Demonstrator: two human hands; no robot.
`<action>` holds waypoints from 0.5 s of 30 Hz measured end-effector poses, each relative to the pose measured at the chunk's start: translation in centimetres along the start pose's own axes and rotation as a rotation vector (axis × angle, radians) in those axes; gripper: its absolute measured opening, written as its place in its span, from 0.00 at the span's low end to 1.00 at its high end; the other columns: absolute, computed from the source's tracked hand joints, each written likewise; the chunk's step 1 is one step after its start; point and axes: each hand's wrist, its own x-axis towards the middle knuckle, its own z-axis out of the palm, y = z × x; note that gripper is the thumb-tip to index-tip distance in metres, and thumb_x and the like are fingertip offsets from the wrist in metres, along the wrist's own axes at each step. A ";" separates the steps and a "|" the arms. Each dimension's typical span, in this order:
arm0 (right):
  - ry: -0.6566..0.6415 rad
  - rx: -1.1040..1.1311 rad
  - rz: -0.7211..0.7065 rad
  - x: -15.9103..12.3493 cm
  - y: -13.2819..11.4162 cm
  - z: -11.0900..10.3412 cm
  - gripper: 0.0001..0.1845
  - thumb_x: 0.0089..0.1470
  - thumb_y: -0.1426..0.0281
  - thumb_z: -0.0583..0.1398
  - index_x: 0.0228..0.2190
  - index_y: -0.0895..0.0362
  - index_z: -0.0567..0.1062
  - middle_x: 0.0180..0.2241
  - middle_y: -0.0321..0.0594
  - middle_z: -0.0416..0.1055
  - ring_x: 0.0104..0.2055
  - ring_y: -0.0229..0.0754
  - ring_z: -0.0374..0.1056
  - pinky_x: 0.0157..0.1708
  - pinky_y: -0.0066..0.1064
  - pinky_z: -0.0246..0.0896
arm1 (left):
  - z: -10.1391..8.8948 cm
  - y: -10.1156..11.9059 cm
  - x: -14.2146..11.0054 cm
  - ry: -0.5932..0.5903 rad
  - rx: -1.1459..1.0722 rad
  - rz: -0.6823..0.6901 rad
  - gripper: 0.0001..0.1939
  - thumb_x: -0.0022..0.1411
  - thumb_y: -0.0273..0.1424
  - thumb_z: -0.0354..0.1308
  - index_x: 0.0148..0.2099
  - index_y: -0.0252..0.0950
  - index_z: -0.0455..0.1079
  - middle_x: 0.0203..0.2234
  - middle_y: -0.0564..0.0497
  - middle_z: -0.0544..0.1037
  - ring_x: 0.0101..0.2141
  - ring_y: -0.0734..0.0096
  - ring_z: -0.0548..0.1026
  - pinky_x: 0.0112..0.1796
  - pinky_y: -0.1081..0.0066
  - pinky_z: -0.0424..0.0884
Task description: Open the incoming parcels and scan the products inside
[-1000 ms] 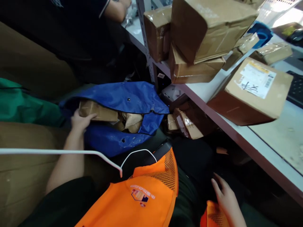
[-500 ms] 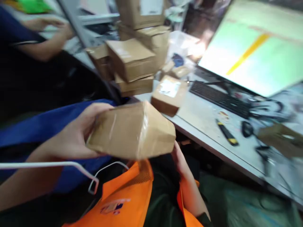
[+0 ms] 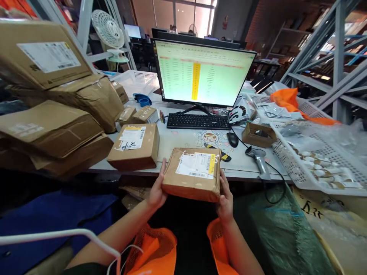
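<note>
Between my two hands is a brown cardboard box [image 3: 174,168] with a torn white and yellow shipping label facing up. My left hand [image 3: 157,193] grips its left side and my right hand [image 3: 225,200] its right side. The box is at the front edge of the desk [image 3: 177,143]; whether it rests there or hangs just off it, I cannot tell. Its far edge partly covers a black and yellow box cutter [image 3: 226,157]. Left of it sits another labelled cardboard box [image 3: 149,149] with black handwriting on it.
Stacked cartons [image 3: 97,99] crowd the left. Behind stand a monitor [image 3: 177,76], a keyboard [image 3: 197,121] and a mouse [image 3: 232,139]. A barcode scanner [image 3: 262,166], an open small box [image 3: 258,136] and a white basket [image 3: 298,168] of small items are on the right.
My view has swung right to face the monitor. The box, earlier tilted and held in front of my body at the left, is now level at the desk edge with its label up.
</note>
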 end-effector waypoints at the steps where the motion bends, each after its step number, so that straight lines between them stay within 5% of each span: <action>1: -0.006 -0.026 -0.041 0.3 0.2 0.3 0.27 0.68 0.49 0.55 0.64 0.39 0.71 0.74 0.35 0.53 0.77 0.58 0.45 0.74 0.63 0.41 | 0.3 0.0 0.8 0.055 -0.022 -0.028 0.47 0.54 0.65 0.59 0.72 0.54 0.65 0.67 0.53 0.70 0.70 0.48 0.62 0.70 0.52 0.61; 7: 0.012 -0.090 -0.064 2.4 2.2 3.0 0.29 0.69 0.48 0.51 0.64 0.46 0.66 0.74 0.44 0.52 0.77 0.58 0.46 0.72 0.63 0.47 | -2.0 1.9 3.6 0.061 0.055 -0.122 0.46 0.48 0.56 0.69 0.67 0.46 0.71 0.60 0.48 0.78 0.66 0.40 0.67 0.67 0.50 0.67; 11: -0.216 -0.223 0.081 2.3 3.0 5.4 0.33 0.67 0.49 0.56 0.66 0.50 0.66 0.72 0.51 0.58 0.75 0.57 0.52 0.72 0.59 0.50 | -4.9 4.1 3.4 0.306 0.184 0.077 0.43 0.50 0.51 0.64 0.68 0.45 0.71 0.61 0.49 0.77 0.68 0.42 0.65 0.69 0.52 0.63; 15: -0.434 -0.386 0.067 5.0 3.2 4.6 0.25 0.67 0.53 0.59 0.60 0.50 0.75 0.67 0.47 0.67 0.72 0.56 0.59 0.72 0.59 0.50 | -7.2 6.6 2.2 0.401 0.355 0.294 0.40 0.52 0.43 0.60 0.69 0.51 0.68 0.66 0.55 0.71 0.70 0.45 0.62 0.71 0.52 0.60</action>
